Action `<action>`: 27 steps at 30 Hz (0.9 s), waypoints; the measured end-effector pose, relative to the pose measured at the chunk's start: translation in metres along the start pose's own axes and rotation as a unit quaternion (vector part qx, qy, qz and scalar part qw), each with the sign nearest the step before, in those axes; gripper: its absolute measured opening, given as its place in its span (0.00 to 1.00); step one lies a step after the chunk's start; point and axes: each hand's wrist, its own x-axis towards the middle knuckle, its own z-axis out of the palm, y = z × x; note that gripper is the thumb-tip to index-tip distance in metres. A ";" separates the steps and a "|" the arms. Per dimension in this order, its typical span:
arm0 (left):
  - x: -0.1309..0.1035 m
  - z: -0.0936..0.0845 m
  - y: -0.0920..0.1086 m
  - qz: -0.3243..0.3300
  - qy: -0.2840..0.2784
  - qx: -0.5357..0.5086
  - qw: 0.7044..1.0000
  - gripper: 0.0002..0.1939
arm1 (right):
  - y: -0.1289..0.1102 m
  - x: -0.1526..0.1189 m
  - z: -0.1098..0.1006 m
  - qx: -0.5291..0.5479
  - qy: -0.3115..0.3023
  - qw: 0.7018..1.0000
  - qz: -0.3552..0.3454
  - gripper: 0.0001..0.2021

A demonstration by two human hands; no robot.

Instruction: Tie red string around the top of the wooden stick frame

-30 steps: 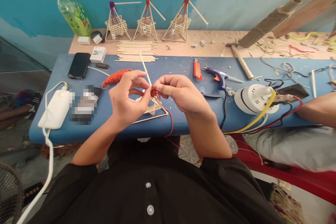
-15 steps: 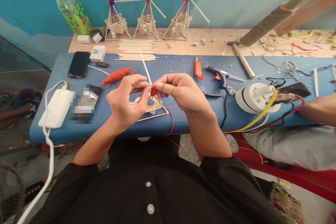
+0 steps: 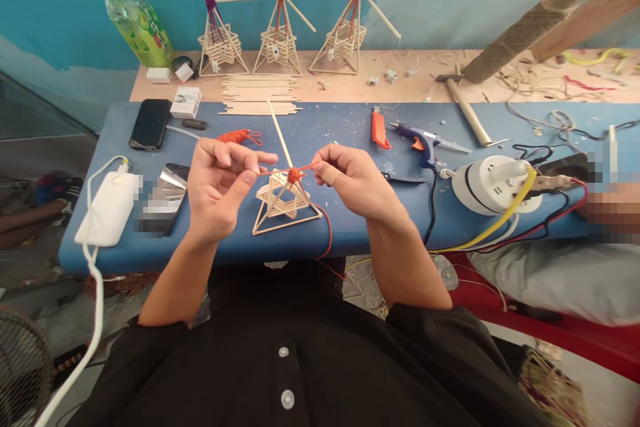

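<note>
Now the two hands stand apart, whereas half a second earlier their fingertips met over the binding. The left hand (image 3: 215,180) has moved outward and lies to one side of the knot, its thumb near the bent fingers and one fingertip extended loosely; orange thread (image 3: 276,173) runs from it to the binding and appears to be gripped, though the exact contact is partly hidden. The right hand (image 3: 345,180) pinches the opposite strand with thumb and forefinger brought together, the remaining fingers curled. Both strands extend nearly straight from the thread binding (image 3: 295,177), located between the fingers at the apex of the stick frame (image 3: 286,210). That frame sits on the blue work surface (image 3: 350,240), below and between the fingertips, now less covered by the left hand. A long stick (image 3: 280,130) projects from the apex, beyond the fingers. The separation of the hands suggests a tightening pull on the binding; the step is judged incomplete while strands remain held. Beyond the left fingers rests the orange thread bundle (image 3: 234,137); farther past the right fingers lies the glue gun (image 3: 423,143).
</note>
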 end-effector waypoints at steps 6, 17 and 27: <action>0.004 -0.001 -0.007 -0.007 -0.049 0.034 0.998 0.18 | 0.002 0.007 0.008 0.135 -0.023 0.990 -0.045 0.21; 0.007 0.009 0.003 0.070 -0.068 0.202 0.975 0.14 | -0.002 0.011 0.034 0.368 0.006 0.928 -0.063 0.26; 0.014 0.016 0.002 -0.122 -0.140 -0.114 0.976 0.19 | -0.017 0.021 0.039 0.382 -0.074 0.920 -0.039 0.30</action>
